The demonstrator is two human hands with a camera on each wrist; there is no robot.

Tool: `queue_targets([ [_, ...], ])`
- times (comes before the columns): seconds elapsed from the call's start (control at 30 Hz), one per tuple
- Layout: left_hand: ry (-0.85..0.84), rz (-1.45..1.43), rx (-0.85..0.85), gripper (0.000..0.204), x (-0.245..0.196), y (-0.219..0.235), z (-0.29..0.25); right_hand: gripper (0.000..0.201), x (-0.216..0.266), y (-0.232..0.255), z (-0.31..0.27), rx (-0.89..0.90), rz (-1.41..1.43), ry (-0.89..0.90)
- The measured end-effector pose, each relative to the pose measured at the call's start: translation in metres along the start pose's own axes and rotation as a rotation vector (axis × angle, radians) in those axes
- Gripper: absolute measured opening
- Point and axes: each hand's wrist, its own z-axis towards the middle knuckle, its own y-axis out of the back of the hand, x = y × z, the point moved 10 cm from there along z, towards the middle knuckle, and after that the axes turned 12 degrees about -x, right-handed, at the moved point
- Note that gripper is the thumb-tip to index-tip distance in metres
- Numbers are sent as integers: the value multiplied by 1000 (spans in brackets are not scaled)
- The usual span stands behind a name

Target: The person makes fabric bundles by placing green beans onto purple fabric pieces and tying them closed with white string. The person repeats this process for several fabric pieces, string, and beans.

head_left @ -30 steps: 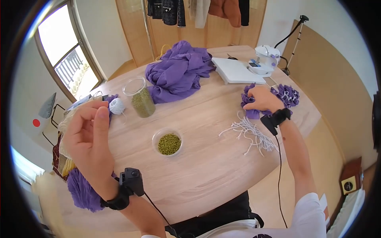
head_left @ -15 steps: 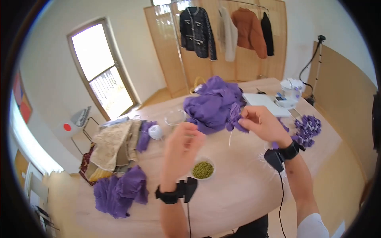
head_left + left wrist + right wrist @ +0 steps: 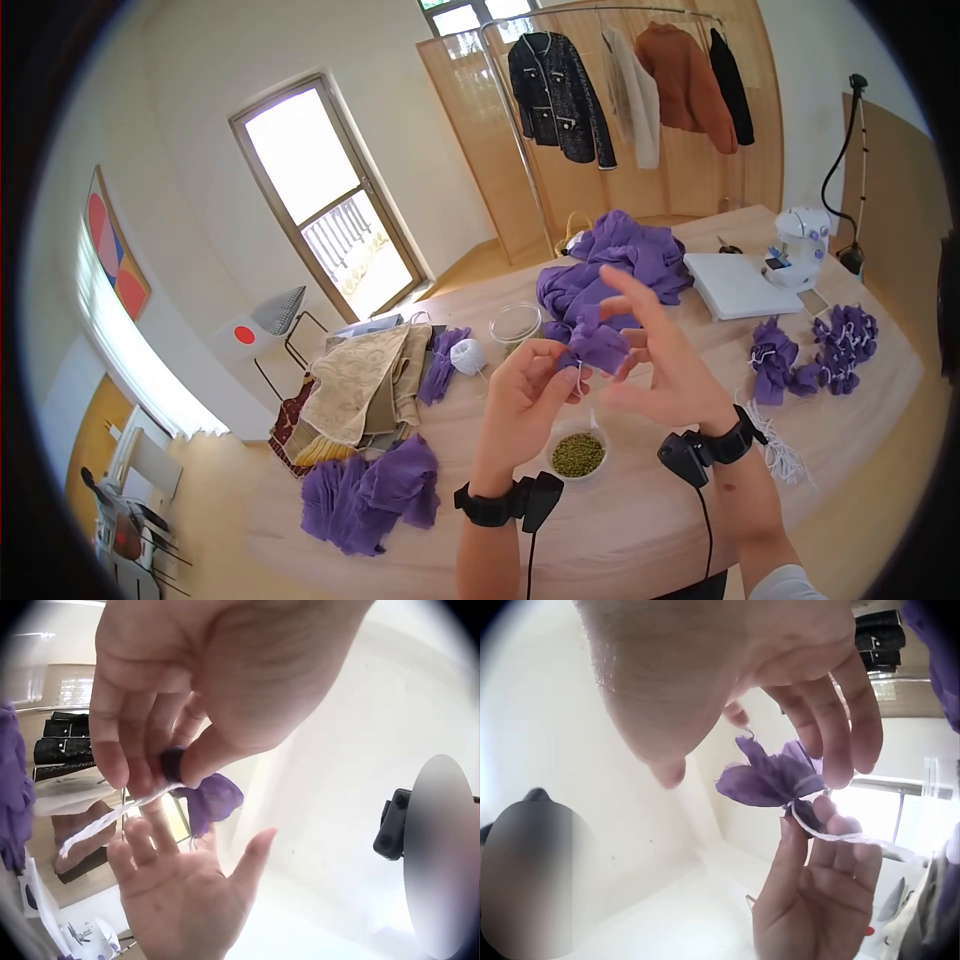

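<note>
In the head view my left hand (image 3: pixel 527 405) pinches a small gathered piece of purple cloth (image 3: pixel 600 345) between thumb and fingers. White string (image 3: pixel 94 826) is tied round the cloth's neck and trails off in the left wrist view. A frilly end of the cloth (image 3: pixel 761 778) spreads above the left fingertips in the right wrist view. My right hand (image 3: pixel 672 375) is beside that frill, thumb and fingers spread apart. A tub of green beans (image 3: pixel 578 456) stands on the table below the hands.
Purple cloth (image 3: pixel 640 255) is heaped at the back, with a jar (image 3: pixel 515 322) before it. A sewing machine (image 3: pixel 800 245), tied purple bundles (image 3: pixel 845 345) and loose strings (image 3: pixel 785 460) lie right. Folded fabrics (image 3: pixel 350 385), a string ball (image 3: pixel 466 356) and purple pieces (image 3: pixel 375 490) lie left.
My right hand has brought the purple piece from the table's right side to the middle and let it go. My left hand has come over and taken hold of it. The head view has tilted up.
</note>
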Motion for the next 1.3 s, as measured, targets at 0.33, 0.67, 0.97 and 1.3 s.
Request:
queue_targets([
  [0.33, -31, 179, -1, 17, 2, -3, -4, 17, -5, 1, 3, 27, -86, 55],
  [0.67, -518, 488, -67, 14, -52, -12, -16, 14, -18, -4, 0, 76, -21, -84],
  [0.97, -539, 509, -58, 17, -52, -12, -20, 13, -27, -6, -1, 44, 25, -161],
  [1.3, -623, 528, -119, 14, -61, -10, -22, 13, -22, -9, -3, 157, 45, -184],
])
